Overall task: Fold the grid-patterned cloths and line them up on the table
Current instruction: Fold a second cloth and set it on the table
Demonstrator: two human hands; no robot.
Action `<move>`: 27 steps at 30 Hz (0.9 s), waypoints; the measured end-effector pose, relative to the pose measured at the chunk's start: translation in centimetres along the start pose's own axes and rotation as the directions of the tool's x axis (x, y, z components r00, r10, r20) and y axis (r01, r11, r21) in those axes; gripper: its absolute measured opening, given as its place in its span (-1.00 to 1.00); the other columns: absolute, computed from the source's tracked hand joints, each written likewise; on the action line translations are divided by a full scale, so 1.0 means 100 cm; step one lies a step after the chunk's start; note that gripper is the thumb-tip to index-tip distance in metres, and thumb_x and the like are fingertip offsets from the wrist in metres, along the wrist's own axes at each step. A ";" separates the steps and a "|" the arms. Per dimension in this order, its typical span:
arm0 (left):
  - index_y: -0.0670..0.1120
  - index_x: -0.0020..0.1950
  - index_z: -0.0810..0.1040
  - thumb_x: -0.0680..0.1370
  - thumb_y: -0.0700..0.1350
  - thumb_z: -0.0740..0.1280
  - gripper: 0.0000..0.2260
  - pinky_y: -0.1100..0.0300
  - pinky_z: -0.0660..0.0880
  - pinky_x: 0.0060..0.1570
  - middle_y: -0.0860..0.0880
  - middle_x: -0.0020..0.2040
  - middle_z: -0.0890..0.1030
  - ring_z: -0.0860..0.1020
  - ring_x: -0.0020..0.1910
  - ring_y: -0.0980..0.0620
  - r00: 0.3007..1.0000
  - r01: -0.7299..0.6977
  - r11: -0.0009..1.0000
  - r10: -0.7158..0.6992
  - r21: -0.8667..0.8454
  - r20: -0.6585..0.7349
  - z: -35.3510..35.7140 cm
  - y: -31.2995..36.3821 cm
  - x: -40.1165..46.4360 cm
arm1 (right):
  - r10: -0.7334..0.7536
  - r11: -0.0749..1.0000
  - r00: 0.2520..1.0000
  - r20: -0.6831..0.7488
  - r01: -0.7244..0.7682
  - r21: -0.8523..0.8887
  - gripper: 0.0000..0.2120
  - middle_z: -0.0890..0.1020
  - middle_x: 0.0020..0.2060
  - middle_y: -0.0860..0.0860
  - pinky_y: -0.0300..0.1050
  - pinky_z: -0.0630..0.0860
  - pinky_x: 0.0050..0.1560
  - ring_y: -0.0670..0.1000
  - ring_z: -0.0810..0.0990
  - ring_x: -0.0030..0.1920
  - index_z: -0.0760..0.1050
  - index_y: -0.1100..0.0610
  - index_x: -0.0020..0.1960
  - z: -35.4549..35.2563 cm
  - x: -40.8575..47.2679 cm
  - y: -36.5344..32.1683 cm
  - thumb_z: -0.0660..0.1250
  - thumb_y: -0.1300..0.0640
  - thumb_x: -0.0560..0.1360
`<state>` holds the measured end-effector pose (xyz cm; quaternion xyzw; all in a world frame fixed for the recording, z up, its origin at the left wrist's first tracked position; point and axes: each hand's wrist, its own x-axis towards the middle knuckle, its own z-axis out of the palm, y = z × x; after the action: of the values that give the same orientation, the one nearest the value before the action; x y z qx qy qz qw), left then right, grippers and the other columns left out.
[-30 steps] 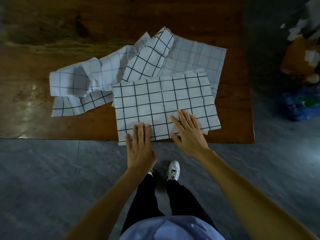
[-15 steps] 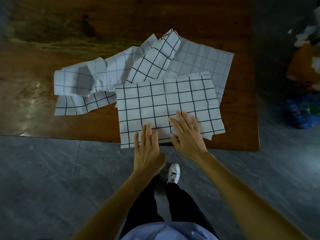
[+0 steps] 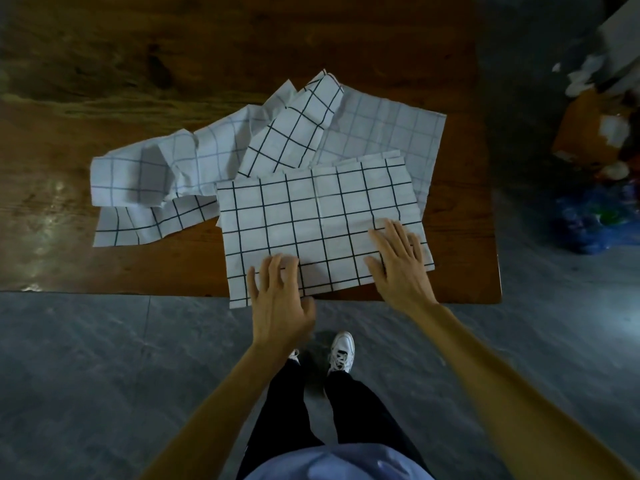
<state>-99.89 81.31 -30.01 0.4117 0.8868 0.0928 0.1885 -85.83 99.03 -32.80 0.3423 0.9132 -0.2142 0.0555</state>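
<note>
Grid-patterned cloths lie on a dark wooden table [image 3: 346, 36], gathered toward its near right corner. Nearest the person is a folded cloth [image 3: 311, 220], a flat rectangle with bold dark lines, its near left corner hanging slightly past the table's near edge. Behind it, a crumpled cloth [image 3: 166, 168] sprawls toward the left, with one bold-lined flap standing up at the middle. A flatter, paler cloth [image 3: 388, 129] is spread toward the right edge, partly under the folded one.

The left hand [image 3: 278, 306] is at the near edge, fingers spread and slightly curled, fingertips resting on the folded cloth's near margin; it grasps nothing. The right hand [image 3: 398, 268] lies flat, palm down with fingers extended, pressing on the folded cloth's near right corner, also unclenched.

Below the table edge is grey stone flooring [image 3: 86, 375], where the person's black trousers and a white sneaker [image 3: 342, 351] show. Off to the right on the floor sit an orange-brown box [image 3: 585, 133] and a blue bag [image 3: 595, 220], both blurred.
</note>
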 end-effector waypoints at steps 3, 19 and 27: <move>-0.13 0.37 0.33 0.46 -0.06 0.33 -0.50 -0.19 0.15 0.42 -0.21 0.40 0.32 0.24 0.43 -0.19 0.993 -0.090 0.996 0.088 -0.021 -0.081 -0.008 0.010 0.027 | 0.081 0.995 0.993 -0.087 -0.076 0.061 -0.48 0.06 0.55 0.12 0.08 -0.13 0.54 0.08 -0.08 0.56 0.13 0.06 0.54 -0.009 0.007 -0.004 -0.05 -0.09 0.62; -0.02 0.56 -0.17 0.59 0.29 -0.21 -0.37 -0.07 -0.31 0.45 -0.13 0.55 -0.24 -0.30 0.51 -0.08 1.000 -0.019 0.989 0.017 0.149 0.020 0.011 0.014 0.106 | -0.025 0.987 0.999 0.021 0.028 -0.159 -0.38 -0.12 0.56 0.12 0.04 -0.27 0.50 0.10 -0.24 0.54 -0.08 0.00 0.57 -0.016 0.066 0.021 -0.21 -0.25 0.59; -0.01 0.55 -0.19 0.56 0.31 -0.24 -0.36 -0.08 -0.32 0.46 -0.12 0.54 -0.26 -0.32 0.50 -0.07 1.000 0.005 0.991 -0.004 0.135 -0.010 0.015 0.011 0.110 | -0.035 0.980 0.999 0.003 0.035 -0.198 -0.39 -0.09 0.56 0.13 0.09 -0.27 0.49 0.12 -0.21 0.55 -0.05 0.01 0.57 -0.016 0.075 0.017 -0.17 -0.23 0.60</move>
<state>-105.01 90.46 -33.85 0.4209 0.8929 0.0343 0.1561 -90.33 105.33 -33.79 0.3191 0.9358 -0.1233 0.0853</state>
